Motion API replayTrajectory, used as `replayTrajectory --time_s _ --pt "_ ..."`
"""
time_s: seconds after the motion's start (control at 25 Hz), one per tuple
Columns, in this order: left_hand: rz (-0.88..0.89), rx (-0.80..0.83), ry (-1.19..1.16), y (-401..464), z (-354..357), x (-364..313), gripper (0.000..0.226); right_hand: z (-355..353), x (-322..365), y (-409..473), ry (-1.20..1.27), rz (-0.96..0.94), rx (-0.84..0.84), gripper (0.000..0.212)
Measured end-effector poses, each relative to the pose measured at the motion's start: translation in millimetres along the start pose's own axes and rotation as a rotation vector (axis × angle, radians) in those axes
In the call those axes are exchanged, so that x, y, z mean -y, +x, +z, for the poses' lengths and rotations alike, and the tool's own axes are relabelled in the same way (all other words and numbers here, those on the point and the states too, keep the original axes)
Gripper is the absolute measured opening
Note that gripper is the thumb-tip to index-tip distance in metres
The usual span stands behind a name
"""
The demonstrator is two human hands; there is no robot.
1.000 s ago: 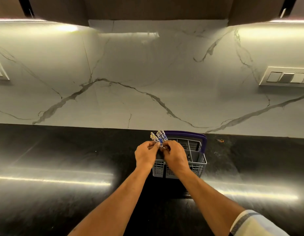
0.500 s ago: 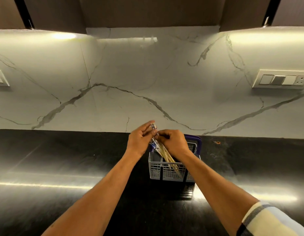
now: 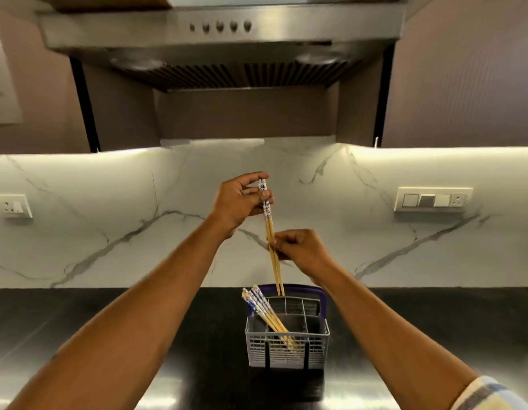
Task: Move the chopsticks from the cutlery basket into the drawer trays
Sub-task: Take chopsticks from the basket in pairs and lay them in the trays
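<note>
A grey plastic cutlery basket (image 3: 287,355) with a purple handle stands on the dark countertop. Several bamboo chopsticks with blue-and-white tops (image 3: 261,306) lean in its left compartment. A pair of the same chopsticks (image 3: 270,232) is held upright above the basket, tips just over the handle. My left hand (image 3: 240,202) pinches the patterned top end. My right hand (image 3: 301,251) grips the pair at mid-length. No drawer or tray is in view.
The black polished countertop (image 3: 79,335) runs the full width. Behind it is a white marble backsplash (image 3: 109,217) with a socket (image 3: 12,206) at left and a switch plate (image 3: 433,199) at right. A steel range hood (image 3: 221,45) hangs overhead.
Both hands have risen from the basket, lifting one pair of chopsticks clear of it. The camera has tilted upward, bringing the range hood into view.
</note>
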State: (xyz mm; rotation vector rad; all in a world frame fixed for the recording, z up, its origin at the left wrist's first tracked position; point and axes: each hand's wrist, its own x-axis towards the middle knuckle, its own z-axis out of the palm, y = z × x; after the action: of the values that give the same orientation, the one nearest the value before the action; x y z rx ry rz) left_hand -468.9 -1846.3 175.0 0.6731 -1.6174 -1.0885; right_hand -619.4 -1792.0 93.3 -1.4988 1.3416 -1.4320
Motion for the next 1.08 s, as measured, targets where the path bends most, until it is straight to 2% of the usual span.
replayTrajectory --time_s 0.28,0.6,0.88,0.96,1.08 --pt "0.003 0.042 0.03 -19.8 18.8 -65.9 0.039 -26.8 45.6 -41.9 -0.01 -0.003 0.023 0.01" --pt "-0.006 0.084 -0.004 -44.2 42.1 -78.8 0.04 -45.6 55.0 -75.2 -0.084 -0.007 -0.024 0.012" --pt "-0.196 0.133 -0.219 -92.0 59.9 -30.9 0.037 -52.0 17.7 -135.7 -0.117 0.14 -0.031 0.012" --pt "-0.291 0.118 -0.276 -120.4 67.6 6.1 0.036 -46.0 -15.6 -166.9 -0.101 0.197 -0.012 0.013" --pt "-0.499 0.141 -0.324 -186.2 87.2 82.6 0.038 -35.3 -91.4 -232.4 -0.054 0.382 0.009 0.011"
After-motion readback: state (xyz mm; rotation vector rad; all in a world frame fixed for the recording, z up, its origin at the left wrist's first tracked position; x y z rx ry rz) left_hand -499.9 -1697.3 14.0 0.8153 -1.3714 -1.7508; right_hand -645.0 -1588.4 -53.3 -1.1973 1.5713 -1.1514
